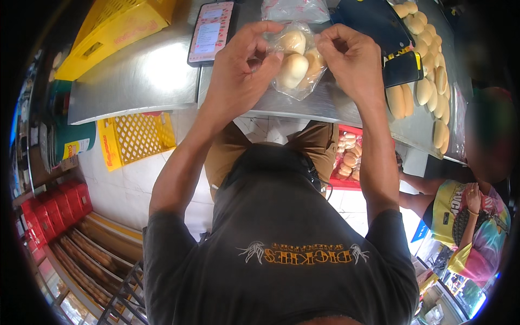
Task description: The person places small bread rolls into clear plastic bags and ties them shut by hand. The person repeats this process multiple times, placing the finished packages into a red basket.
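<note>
A clear plastic bag holding several small bread rolls is between my hands, over the steel table. My left hand grips the bag's left side, thumb and forefinger curled about it. At the bag's upper right edge, my right hand pinches the plastic between thumb and fingers. The rolls look pale gold and smooth. Just behind the bag lies a stack of plastic bags with reddish print.
A smartphone with a lit screen lies left of my hands; a yellow crate stands farther left. Loose rolls cover the right end, near a dark yellow-edged object. Below are a yellow crate and a red crate with rolls. A person is at right.
</note>
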The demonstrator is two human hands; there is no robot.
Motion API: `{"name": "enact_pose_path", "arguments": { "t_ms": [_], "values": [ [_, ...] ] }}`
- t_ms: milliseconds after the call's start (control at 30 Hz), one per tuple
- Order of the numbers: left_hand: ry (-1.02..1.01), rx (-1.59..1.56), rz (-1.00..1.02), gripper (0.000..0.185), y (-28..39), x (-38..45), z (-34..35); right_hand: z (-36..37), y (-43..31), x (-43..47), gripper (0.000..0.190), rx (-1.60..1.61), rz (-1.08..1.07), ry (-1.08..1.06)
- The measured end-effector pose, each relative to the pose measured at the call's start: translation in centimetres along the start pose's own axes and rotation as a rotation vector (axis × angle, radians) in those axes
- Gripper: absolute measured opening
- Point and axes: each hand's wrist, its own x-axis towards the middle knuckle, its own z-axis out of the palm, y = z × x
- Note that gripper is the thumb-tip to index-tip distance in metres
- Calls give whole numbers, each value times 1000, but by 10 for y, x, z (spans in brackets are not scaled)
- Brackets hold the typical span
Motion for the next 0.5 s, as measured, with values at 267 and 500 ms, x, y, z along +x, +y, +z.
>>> {"name": "enact_pose_path", "arguments": {
  "t_ms": [267,500],
  "values": [
    [23,27,113,40,32,0,-8,-3,-10,-10,15,165,-121,86],
    [-40,210,75,40,20,2,-14,-7,-14,-23,27,22,-223,-3]
  ]
}}
